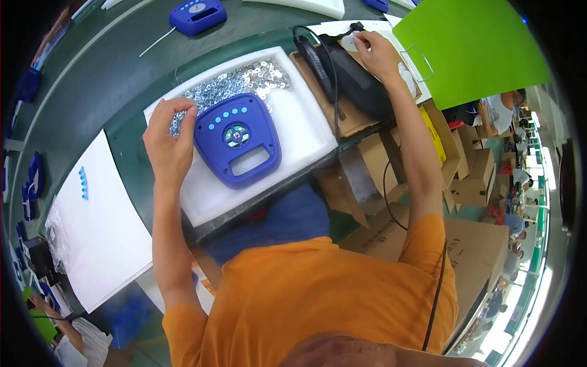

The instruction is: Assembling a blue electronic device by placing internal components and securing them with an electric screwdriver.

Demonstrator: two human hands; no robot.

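Note:
A blue plastic housing (pixel 241 165) lies in a white foam tray (pixel 306 125). It has a row of light-blue buttons, a round opening with a small green board, and a rectangular cut-out. My left hand (pixel 168 140) is at its left edge, thumb and fingers curled together; what they pinch, if anything, is hidden. Loose small metal washers (pixel 226 82) fill the far side of the tray. Up at the right, my right hand (pixel 377 54) has its fingertips closed on a white round piece (pixel 349 43), beside a black mesh-covered device (pixel 354 82).
A white board (pixel 101 232) with a row of small blue pieces (pixel 83 183) lies at the left. Another blue housing (pixel 197 15) stands at the back. A green panel (pixel 471 49) rises at the right, above cardboard boxes (pixel 474 174). A black cable (pixel 335 79) hangs beside the tray.

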